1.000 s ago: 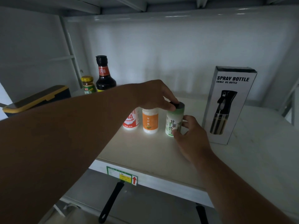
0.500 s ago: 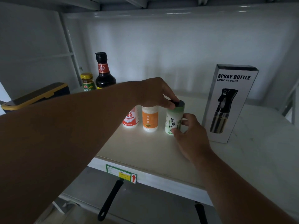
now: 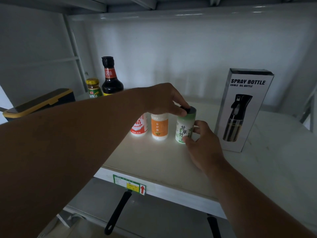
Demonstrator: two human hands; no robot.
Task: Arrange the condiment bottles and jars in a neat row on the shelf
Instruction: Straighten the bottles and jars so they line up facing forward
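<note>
Three small jars stand side by side on the white shelf: a red-labelled jar, an orange-labelled jar and a green-labelled jar with a dark cap. My left hand reaches across and grips the green jar's cap from above. My right hand holds the same jar low on its right side, thumb on its front. A dark sauce bottle and a small yellow-lidded jar stand apart at the back left.
A tall white "SPRAY BOTTLE" box stands upright just right of the green jar. A dark container with a yellow-edged lid sits at the far left. Two black pan handles lie on the lower shelf.
Both hands stay on the green-labelled jar; the view has only drifted slightly. The jar keeps its place next to the orange one.
</note>
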